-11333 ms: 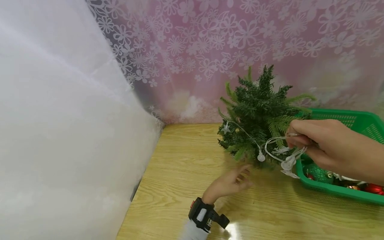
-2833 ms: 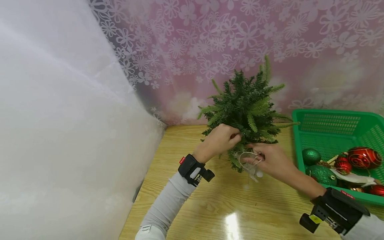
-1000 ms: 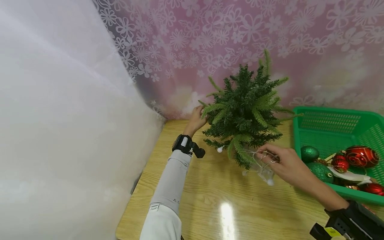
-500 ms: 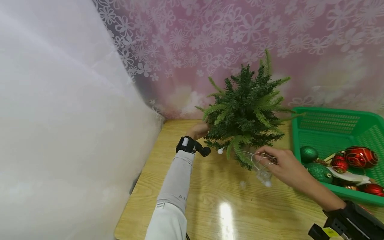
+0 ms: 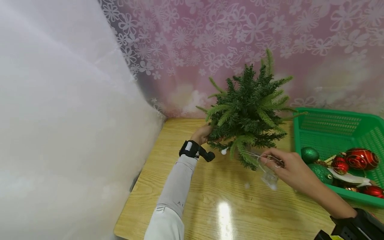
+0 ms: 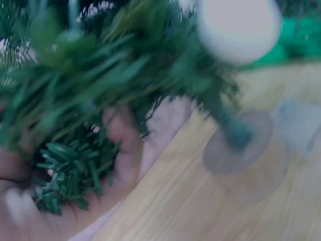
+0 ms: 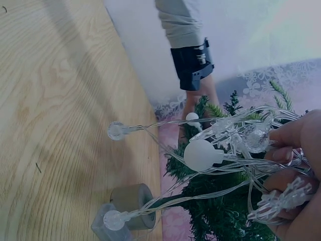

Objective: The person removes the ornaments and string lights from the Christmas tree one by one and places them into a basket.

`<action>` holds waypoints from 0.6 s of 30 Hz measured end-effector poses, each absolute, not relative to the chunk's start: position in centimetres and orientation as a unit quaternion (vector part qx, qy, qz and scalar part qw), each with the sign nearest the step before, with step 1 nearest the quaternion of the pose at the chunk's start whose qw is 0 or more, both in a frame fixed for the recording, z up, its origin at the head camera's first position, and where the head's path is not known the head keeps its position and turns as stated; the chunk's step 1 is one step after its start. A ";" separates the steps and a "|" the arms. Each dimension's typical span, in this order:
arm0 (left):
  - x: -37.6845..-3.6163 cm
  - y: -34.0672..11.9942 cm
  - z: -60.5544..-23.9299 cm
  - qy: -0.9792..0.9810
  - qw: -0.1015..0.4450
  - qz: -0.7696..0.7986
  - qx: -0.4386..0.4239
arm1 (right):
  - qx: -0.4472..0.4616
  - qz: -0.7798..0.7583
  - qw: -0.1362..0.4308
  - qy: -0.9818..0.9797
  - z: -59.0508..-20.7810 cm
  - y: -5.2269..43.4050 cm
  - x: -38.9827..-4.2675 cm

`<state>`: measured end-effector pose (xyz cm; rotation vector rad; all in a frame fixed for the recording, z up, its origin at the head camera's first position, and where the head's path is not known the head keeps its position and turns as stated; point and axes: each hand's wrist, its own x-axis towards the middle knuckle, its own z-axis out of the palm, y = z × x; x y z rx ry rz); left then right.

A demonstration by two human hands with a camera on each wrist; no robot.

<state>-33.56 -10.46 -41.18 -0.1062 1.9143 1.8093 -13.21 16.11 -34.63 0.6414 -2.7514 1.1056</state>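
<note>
A small artificial Christmas tree (image 5: 247,110) stands on the wooden table, its round base (image 7: 133,198) visible in the right wrist view. My left hand (image 5: 202,134) reaches in among the branches on its left side. A bent finger (image 6: 128,150) curves up beside a green tip in the left wrist view; foliage hides the fingertip, so I cannot tell whether it grips anything. My right hand (image 5: 295,168) pinches a bundle of clear string lights (image 7: 200,155) in front of the tree. One round white bulb (image 5: 224,151) hangs at the lower left branches.
To the right is a green plastic basket (image 5: 333,113) holding red baubles (image 5: 361,158) and green baubles (image 5: 321,173). A translucent box (image 7: 108,228) sits beside the tree base. A pink floral curtain (image 5: 186,60) hangs behind, a white sheet (image 5: 75,133) at left.
My right hand has brought the lights from the basket's edge to the tree's front. My left hand went from the front to the left side, then lower under the branches. A white bulb now shows there.
</note>
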 end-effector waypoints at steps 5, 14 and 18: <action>-33.2 -9.7 -44.5 0.667 0.187 0.715 -0.093 | 0.195 0.384 0.050 -0.901 -34.7 16.1 -12.7; -29.1 -8.9 -42.4 0.585 0.158 0.794 -0.046 | 0.126 0.409 0.105 -0.898 -34.9 16.5 -12.4; -28.6 -8.7 -42.9 0.552 0.155 0.819 -0.031 | 0.104 0.410 0.159 -0.892 -34.6 16.3 -13.0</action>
